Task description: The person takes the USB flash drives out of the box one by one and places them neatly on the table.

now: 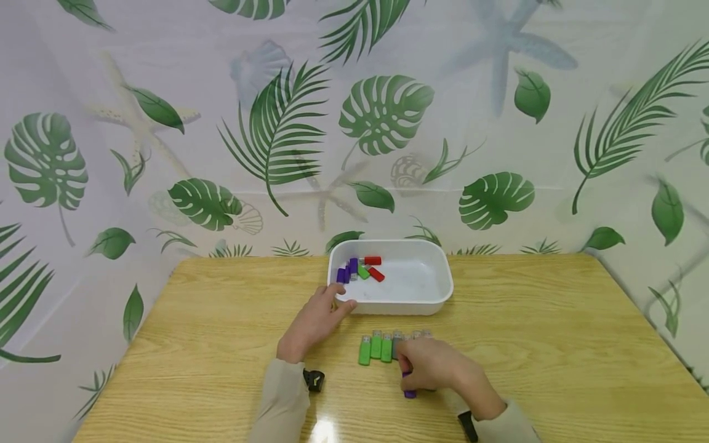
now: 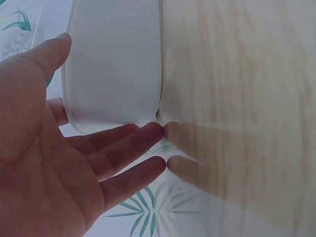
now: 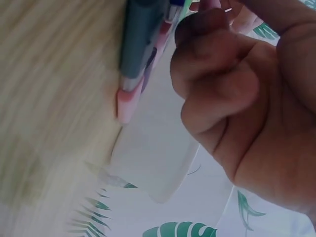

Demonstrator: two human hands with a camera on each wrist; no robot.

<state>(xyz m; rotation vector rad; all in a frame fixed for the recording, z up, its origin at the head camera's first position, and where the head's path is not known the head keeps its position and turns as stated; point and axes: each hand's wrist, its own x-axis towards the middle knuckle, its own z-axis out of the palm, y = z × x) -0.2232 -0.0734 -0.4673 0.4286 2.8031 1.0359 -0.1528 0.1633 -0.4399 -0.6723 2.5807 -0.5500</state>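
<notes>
Purple USB stick (image 1: pixel 410 394); pinched in right fingers (image 1: pixel 408 383); near end protruding

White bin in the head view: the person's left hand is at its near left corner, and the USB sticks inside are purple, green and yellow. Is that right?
Not quite: none is yellow. The head view shows purple sticks, a green stick and red sticks inside the white bin. The rest stands.
</notes>
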